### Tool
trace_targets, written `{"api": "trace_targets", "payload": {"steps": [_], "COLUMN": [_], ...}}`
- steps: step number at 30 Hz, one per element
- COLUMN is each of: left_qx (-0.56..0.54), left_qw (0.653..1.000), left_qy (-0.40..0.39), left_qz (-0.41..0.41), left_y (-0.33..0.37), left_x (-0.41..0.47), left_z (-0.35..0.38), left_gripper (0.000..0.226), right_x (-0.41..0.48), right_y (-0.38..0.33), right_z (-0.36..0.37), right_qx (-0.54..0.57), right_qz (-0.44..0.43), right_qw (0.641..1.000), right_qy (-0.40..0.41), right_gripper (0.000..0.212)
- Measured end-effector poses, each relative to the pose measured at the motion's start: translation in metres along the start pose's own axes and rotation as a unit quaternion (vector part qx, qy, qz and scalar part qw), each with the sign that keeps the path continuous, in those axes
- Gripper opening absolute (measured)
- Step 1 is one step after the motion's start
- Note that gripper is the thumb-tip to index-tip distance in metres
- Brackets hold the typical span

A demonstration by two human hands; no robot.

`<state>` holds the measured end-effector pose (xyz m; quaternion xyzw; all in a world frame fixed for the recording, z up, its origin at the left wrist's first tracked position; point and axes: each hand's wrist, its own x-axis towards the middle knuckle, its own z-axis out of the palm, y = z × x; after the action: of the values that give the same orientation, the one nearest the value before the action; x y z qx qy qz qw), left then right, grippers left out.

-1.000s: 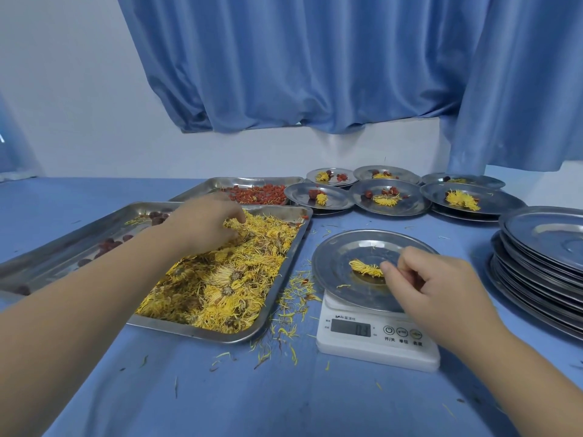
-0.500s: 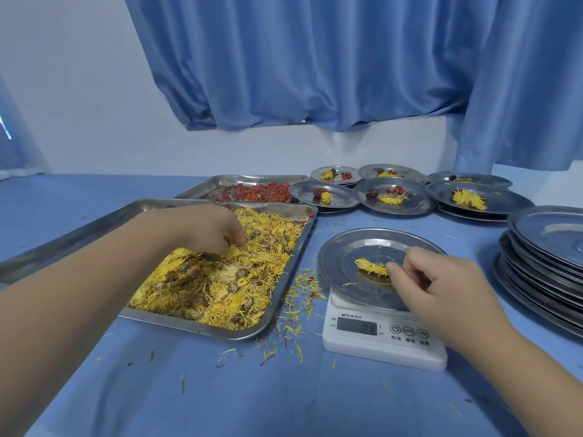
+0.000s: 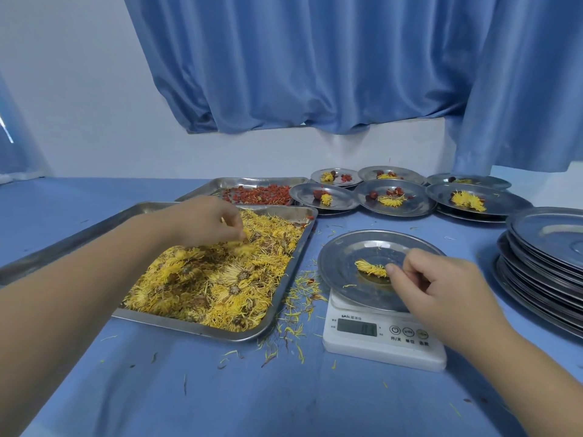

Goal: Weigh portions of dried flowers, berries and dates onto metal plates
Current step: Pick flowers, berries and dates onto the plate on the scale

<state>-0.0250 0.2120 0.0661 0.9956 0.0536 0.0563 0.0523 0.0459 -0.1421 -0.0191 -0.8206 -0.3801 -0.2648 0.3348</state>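
Both forearms are bare to the frame edge, and no sleeve, glove, watch, or wristband is visible. The left hand and the right hand carry no rings. Fingernails visible on the right hand are short and unpainted.

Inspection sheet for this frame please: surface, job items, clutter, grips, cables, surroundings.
Surface: blue cloth-covered table.
Job's things: round metal plate on white digital scale, one yellow dried flower on it; steel tray of yellow dried flowers; tray of red berries; filled plates behind; stack of empty plates at right.
Clutter: loose yellow petals between tray and scale.
Grips: left hand pinching flowers in tray; right hand at plate's flower.
Cables: nothing seen.
Surroundings: blue curtain, white wall.
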Motion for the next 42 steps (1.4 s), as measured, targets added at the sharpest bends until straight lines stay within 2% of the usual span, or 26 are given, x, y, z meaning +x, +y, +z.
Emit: {"api": "trace_targets", "payload": {"steps": [4, 10, 15, 19, 23, 26, 29, 34, 38, 42], "left_qx": [-0.144, -0.253, -0.287, -0.323, -0.337, -0.307, -0.264, -0.246, -0.237, -0.258], "left_qw": [0.988, 0.964, 0.956, 0.946, 0.940, 0.947, 0.960, 0.967, 0.968, 0.964], "left_qy": [0.024, 0.009, 0.005, -0.008, -0.036, -0.064, -0.052, 0.005, -0.017, -0.001], "left_qz": [-0.039, -0.081, -0.066, -0.019, 0.029, 0.065, 0.077, 0.069, 0.074, 0.064], "left_y": [0.000, -0.001, 0.012, 0.047, 0.097, 0.133, 0.154, 0.167, 0.168, 0.160], "left_x": [-0.004, -0.002, 0.002, 0.011, 0.029, 0.044, 0.057, 0.069, 0.068, 0.058], "left_z": [-0.005, 0.000, 0.003, 0.006, 0.020, 0.033, 0.046, 0.062, 0.060, 0.054], "left_gripper": [0.027, 0.029, 0.027, 0.022, 0.008, 0.008, 0.010, 0.018, 0.019, 0.023], "right_x": [0.000, 0.000, 0.001, 0.004, 0.008, 0.009, 0.010, 0.010, 0.009, 0.008], "right_y": [-0.001, -0.001, 0.001, 0.007, 0.018, 0.022, 0.023, 0.022, 0.020, 0.017], "right_z": [0.000, -0.001, -0.003, -0.009, -0.016, -0.019, -0.020, -0.018, -0.018, -0.019], "right_qx": [0.006, 0.009, 0.011, 0.017, 0.034, 0.036, 0.034, 0.044, 0.054, 0.052], "right_qz": [0.000, 0.000, 0.007, 0.033, 0.066, 0.078, 0.076, 0.069, 0.070, 0.062], "right_qw": [1.000, 1.000, 1.000, 0.998, 0.993, 0.991, 0.990, 0.992, 0.992, 0.993], "right_qy": [0.006, 0.000, 0.006, 0.045, 0.088, 0.105, 0.111, 0.101, 0.095, 0.086], "right_gripper": [0.040, 0.040, 0.040, 0.041, 0.041, 0.041, 0.042, 0.041, 0.040, 0.041]}}
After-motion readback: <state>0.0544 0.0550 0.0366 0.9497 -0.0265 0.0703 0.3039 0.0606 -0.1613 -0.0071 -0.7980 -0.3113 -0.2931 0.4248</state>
